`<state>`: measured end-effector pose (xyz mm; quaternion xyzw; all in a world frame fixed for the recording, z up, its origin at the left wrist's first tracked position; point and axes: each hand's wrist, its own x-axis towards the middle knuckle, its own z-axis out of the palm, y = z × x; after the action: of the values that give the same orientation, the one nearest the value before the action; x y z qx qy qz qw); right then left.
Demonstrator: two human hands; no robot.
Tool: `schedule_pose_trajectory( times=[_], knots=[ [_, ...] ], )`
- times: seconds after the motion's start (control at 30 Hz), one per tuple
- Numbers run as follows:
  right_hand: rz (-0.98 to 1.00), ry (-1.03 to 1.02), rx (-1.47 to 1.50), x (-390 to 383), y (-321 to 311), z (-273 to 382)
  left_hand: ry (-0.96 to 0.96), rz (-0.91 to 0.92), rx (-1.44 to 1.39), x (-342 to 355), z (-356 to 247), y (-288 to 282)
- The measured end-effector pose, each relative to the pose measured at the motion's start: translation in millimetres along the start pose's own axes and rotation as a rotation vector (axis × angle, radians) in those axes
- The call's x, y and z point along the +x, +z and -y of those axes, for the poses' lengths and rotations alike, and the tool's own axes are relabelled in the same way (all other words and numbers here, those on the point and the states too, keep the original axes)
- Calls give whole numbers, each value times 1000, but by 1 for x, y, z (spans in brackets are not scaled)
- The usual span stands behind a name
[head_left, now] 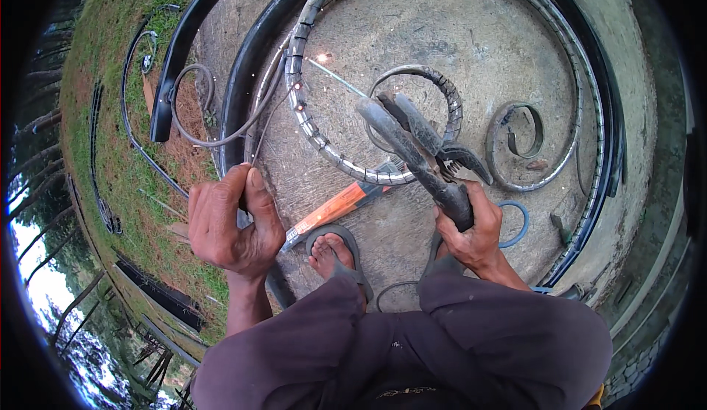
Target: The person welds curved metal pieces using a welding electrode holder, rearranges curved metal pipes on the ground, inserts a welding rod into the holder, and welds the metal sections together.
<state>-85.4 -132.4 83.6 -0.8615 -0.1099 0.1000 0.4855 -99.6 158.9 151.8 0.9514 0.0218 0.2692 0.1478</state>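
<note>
My right hand (pixel 477 235) is wrapped round the handle of a dark welding electrode holder (pixel 401 143). A thin welding rod (pixel 340 81) runs from its jaws up and left, and bright sparks (pixel 322 58) glow near the rod's tip. Close by is a large ring of banded, segmented metal strip (pixel 296 79). On the left, my left hand (pixel 237 222) is closed in a pinch. From its fingertips a thin, dark wire or rod (pixel 269 121) rises toward the ring's left side; the gripped end is hidden.
An orange package (pixel 335 211) lies on the concrete before my feet. A smaller banded coil (pixel 451 90), a coiled flat strip (pixel 536 126) and a blue ring (pixel 524 222) lie about. Black tubing (pixel 193 38) and a grey cable (pixel 180 119) stretch along the grass edge (pixel 110 115).
</note>
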Motion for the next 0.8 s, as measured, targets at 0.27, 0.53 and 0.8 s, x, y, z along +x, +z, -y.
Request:
schedule_pose_trajectory(
  times=[0.27, 0.53, 0.8],
  knots=[
    [73, -21, -32, -1, 4, -3, 0, 48, 97, 4, 2, 2],
    [69, -8, -38, 2, 9, -1, -3, 81, 112, 5, 4, 9],
    [73, -28, -58, 5, 8, 1, 46, 51, 92, 8, 6, 12]
  ],
)
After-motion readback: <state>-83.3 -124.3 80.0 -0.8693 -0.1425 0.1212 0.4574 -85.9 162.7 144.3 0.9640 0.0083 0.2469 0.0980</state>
